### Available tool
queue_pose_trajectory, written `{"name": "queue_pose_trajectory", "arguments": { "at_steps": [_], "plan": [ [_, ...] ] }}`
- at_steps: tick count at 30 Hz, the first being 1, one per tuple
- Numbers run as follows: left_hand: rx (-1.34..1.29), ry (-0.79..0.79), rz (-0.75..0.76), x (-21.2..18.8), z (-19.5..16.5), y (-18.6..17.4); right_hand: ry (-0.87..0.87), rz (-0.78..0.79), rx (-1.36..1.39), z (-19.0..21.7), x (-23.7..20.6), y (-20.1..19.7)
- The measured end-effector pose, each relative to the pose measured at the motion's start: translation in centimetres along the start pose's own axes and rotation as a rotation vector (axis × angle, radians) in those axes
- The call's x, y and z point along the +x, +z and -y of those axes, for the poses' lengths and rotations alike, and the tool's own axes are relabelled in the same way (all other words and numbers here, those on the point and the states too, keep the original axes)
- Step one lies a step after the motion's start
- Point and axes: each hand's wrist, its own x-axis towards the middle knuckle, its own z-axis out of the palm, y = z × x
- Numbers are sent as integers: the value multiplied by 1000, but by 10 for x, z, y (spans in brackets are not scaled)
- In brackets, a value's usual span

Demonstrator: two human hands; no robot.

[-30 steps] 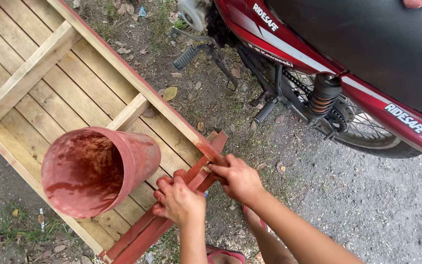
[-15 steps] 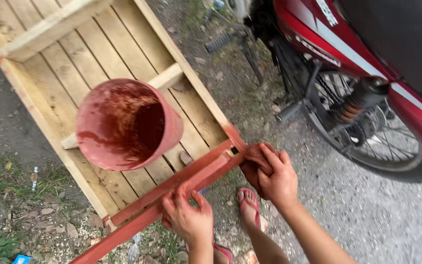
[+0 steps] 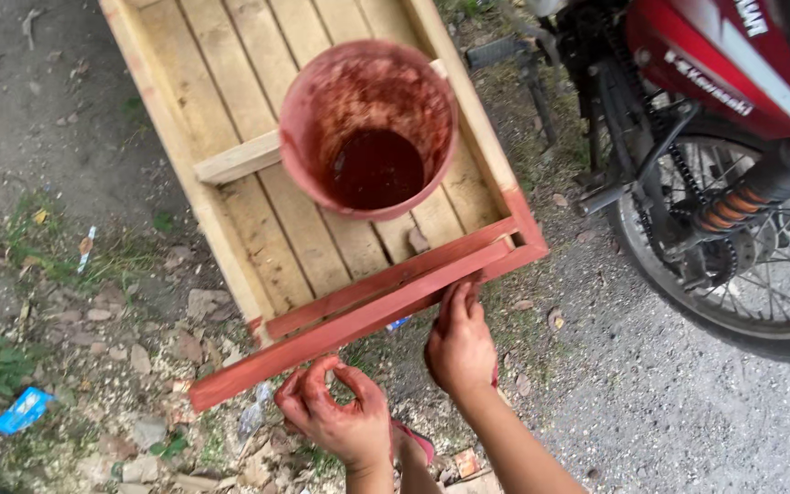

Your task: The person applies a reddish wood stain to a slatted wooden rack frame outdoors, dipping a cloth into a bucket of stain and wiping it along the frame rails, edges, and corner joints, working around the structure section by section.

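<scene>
A bare wooden slatted frame (image 3: 230, 155) lies on the ground, its near end boards painted red (image 3: 368, 316). On its slats stands a red-stained bucket (image 3: 304, 119) with dark red liquid at the bottom. My right hand (image 3: 459, 343) is below the red board with its fingertips laid flat against the board's lower edge. My left hand (image 3: 336, 416), smeared with red, hovers just under the board's left part. Its fingers are curled with thumb and forefinger apart, and nothing shows in them.
A red motorcycle (image 3: 733, 55) stands close on the right, its rear wheel (image 3: 733, 274) and orange shock spring near the frame's corner. Stony dirt, grass tufts and a blue wrapper (image 3: 22, 409) lie to the left. A sandalled foot (image 3: 413, 444) shows beneath my hands.
Both hands held the red board before; now they have drawn back to its lower edge, the left off it. The view has swung so the bucket stands upright in view.
</scene>
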Motion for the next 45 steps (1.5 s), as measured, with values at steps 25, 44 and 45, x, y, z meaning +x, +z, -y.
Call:
{"name": "queue_pose_trajectory", "arguments": {
  "at_steps": [25,44,45],
  "plan": [
    [-1210,-1028,75,66,108,-52,-451,550,390,168,-111,5],
    [-713,15,437,117,-159,-73,9,188,532,148,-106,-195],
    [-685,26,508,120,-175,-70,34,162,555,149,-104,-209]
  ]
}}
